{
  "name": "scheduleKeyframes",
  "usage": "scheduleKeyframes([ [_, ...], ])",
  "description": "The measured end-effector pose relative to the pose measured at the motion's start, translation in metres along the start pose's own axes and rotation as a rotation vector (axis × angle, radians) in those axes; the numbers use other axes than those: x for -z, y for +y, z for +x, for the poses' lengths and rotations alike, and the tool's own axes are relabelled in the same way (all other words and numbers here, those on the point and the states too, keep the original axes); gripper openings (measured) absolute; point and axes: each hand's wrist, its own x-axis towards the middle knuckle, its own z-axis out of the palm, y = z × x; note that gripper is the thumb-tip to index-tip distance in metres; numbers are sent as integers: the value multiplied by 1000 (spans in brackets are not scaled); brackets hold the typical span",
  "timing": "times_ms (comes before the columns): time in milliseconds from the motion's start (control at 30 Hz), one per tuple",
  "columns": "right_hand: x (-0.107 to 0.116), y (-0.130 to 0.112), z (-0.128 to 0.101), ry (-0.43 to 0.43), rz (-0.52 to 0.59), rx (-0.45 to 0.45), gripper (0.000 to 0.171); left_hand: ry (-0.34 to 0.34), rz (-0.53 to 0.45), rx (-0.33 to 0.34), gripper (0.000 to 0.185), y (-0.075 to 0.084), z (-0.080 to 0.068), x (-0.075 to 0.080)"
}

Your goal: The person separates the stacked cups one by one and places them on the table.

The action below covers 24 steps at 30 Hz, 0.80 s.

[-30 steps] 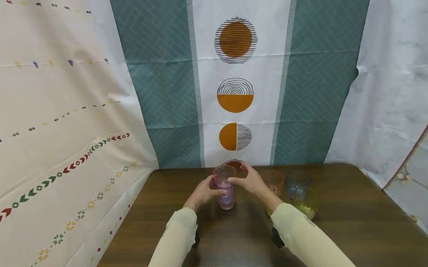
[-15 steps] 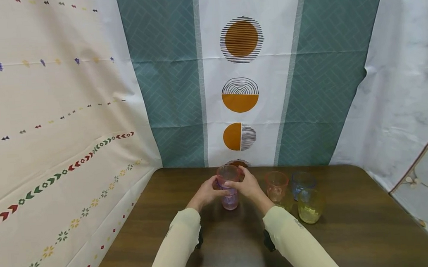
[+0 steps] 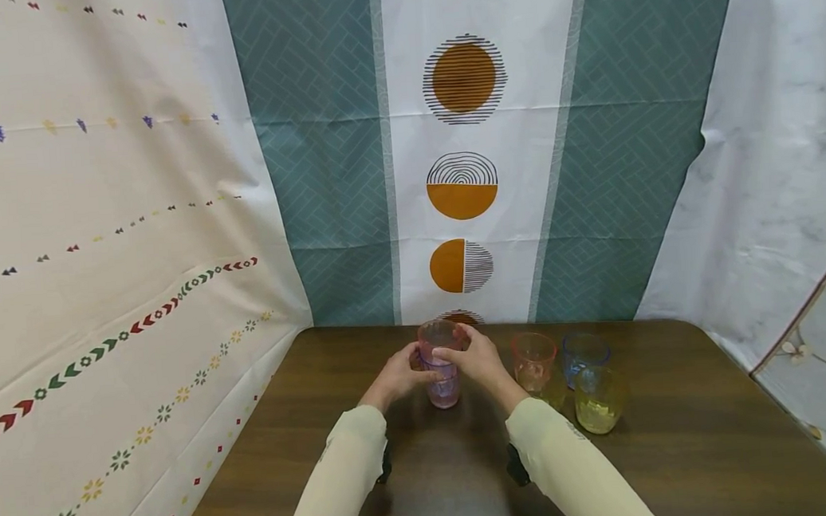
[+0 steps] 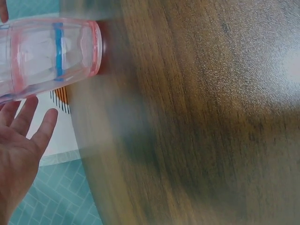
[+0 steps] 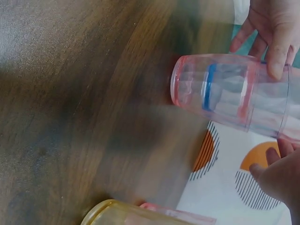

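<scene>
Pink cup stack (image 3: pixel 440 368): nested clear tumblers, upright at the back middle of the counter (image 3: pixel 436 488). Probably light, stiff, slick plastic; best gripped round the upper wall. Left hand (image 3: pixel 396 379) cups its side, fingers near straight; right hand (image 3: pixel 479 359) curls round the rim. Beside: orange cup (image 3: pixel 533 359), blue cup (image 3: pixel 585 351), yellow cup (image 3: pixel 599 399).
</scene>
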Motion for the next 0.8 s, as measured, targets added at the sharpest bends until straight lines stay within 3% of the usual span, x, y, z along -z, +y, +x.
scheduleKeyframes([
  [333, 15, -21, -10, 49, 104, 75, 85, -11, 3, -1, 80, 0, 0, -5],
  [533, 42, -36, -21, -3, 195, 140, 82, -14, 14, -9, 84, 0, 0, -4],
  [800, 81, -32, -45, -53, 173, 137, 83, 4, 15, -13, 81, 0, 0, -1],
])
